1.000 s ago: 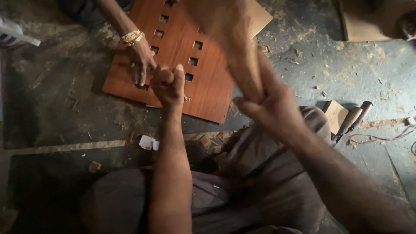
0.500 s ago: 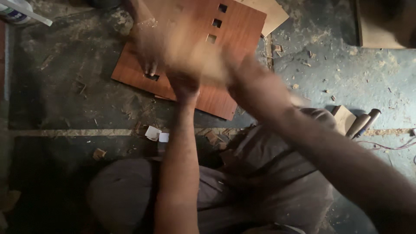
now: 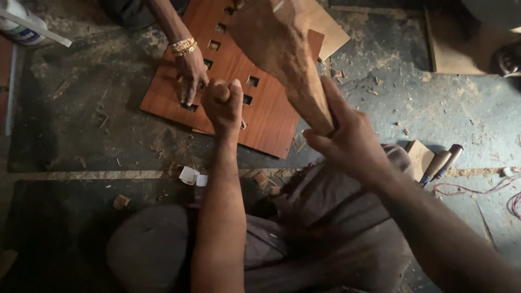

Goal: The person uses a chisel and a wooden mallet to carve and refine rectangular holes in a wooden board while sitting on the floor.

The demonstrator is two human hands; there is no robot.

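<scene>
In the head view, a chisel handle (image 3: 220, 90) is gripped in the left hand (image 3: 222, 106), the fingers (image 3: 234, 92) being curled fully together around it so that only the rounded wooden top of the handle is seen above the fist. The fist is held over the near part of a reddish-brown wooden panel (image 3: 266, 116), which lies flat on the floor (image 3: 81, 125) and is pierced by rows of small square holes. The blade of the chisel is hidden beneath the fist.

A rough wooden mallet (image 3: 282, 51) is held in the right hand (image 3: 347, 141), the fingers (image 3: 332, 100) being wrapped tightly about its narrow lower end, while its thick head is raised above the panel and tilted toward the upper left.

A co-worker's hand (image 3: 191, 76), with bangles at the wrist, is pressed flat on the panel just beside the fist, its fingertips lying at one of the square holes.

To the right, two wooden-handled tools (image 3: 442, 161) are seen lying on the floor beside a small wood block (image 3: 419, 154). Wood chips and dust are scattered over the floor, and a white bottle (image 3: 21, 27) is seen at the upper left.
</scene>
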